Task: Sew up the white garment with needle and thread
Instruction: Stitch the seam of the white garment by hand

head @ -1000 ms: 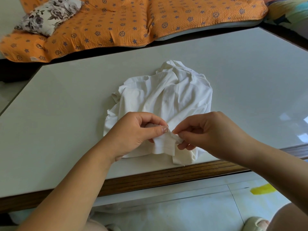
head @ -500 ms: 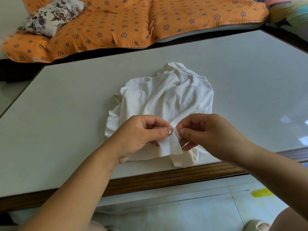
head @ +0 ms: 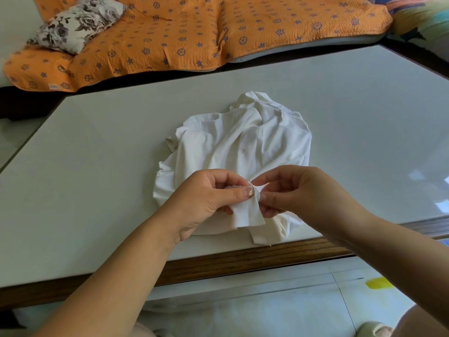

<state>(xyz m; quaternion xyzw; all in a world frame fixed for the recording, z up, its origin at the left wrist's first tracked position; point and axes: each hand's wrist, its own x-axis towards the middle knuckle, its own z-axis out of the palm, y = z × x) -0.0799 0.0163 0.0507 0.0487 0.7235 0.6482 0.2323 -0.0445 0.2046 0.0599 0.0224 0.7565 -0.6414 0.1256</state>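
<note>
In the head view, your left hand [head: 206, 198] pinches a small fold of the white garment [head: 243, 147] just above the counter [head: 97, 166], probably to hold the edge taut for the stitch. Your right hand [head: 298, 193] pinches the needle [head: 251, 184] at that fold. The rest of the garment lies bunched near the counter's front edge.

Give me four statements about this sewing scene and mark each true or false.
1. Both the left hand and the right hand pinch a fold of the white garment. True.
2. The garment lies spread flat. False: it is bunched in a heap on the table.
3. A floral pillow lies on the orange quilt beyond the table. True.
4. Scissors lie beside the garment. False: none are in view.
</note>
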